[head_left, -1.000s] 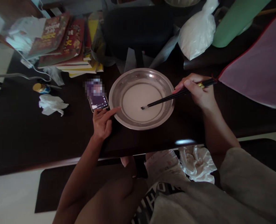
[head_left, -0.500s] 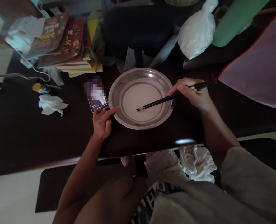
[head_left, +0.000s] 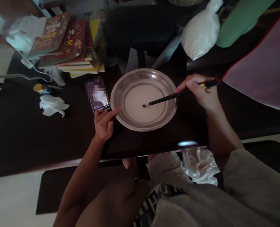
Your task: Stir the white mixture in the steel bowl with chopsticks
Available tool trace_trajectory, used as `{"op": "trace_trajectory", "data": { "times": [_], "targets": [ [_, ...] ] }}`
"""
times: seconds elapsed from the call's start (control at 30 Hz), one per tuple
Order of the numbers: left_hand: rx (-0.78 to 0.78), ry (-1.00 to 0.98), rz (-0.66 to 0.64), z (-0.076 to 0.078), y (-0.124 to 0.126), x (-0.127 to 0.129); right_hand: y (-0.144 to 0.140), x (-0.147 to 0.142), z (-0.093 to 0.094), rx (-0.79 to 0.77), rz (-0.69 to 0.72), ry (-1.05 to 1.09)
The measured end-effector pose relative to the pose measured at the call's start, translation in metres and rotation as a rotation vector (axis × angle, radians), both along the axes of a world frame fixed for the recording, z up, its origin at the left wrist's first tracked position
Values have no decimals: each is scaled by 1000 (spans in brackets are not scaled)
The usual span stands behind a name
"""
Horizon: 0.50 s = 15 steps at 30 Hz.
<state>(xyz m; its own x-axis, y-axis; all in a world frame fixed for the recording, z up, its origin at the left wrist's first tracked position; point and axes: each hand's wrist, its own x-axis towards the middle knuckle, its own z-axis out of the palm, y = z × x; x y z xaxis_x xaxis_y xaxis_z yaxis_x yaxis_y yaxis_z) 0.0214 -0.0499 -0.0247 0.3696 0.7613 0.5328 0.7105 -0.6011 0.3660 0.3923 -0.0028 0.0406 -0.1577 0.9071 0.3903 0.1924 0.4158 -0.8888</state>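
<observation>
Over the metal bowl point(head_left: 144, 99), chopsticks point(head_left: 177, 94) stir.
Right hand point(head_left: 201, 93), clamped on them, has drawn their tips back rightward through the pale batter; left hand point(head_left: 104, 123) steadies the rim, fingers loose.

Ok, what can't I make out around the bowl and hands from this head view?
- Phone screen: upper part blurred out.
- Chopsticks tips: sunk in the white liquid in the metal bowl; contact with the bottom is hidden.
- Right hand: fingers beneath hidden.
- Left hand: touching the rim or not, too dark.
- Book titles: too small.
</observation>
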Motion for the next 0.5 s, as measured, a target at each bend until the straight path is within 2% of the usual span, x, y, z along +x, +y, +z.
{"op": "trace_trajectory", "data": {
  "times": [0.07, 0.23, 0.4, 0.5],
  "targets": [
    [-9, 8, 10, 0, 0, 0, 1, 1, -1, -8, -10, 33],
    [-3, 1, 8, -1, 1, -1, 0, -1, -1, -34, 75, -27],
    [-3, -7, -6, 1, 0, 0, 1, 1, -2, -5, -13, 42],
    [18, -8, -13, 1, 0, 0, 1, 0, -4, -11, 28, 52]
  ]
}}
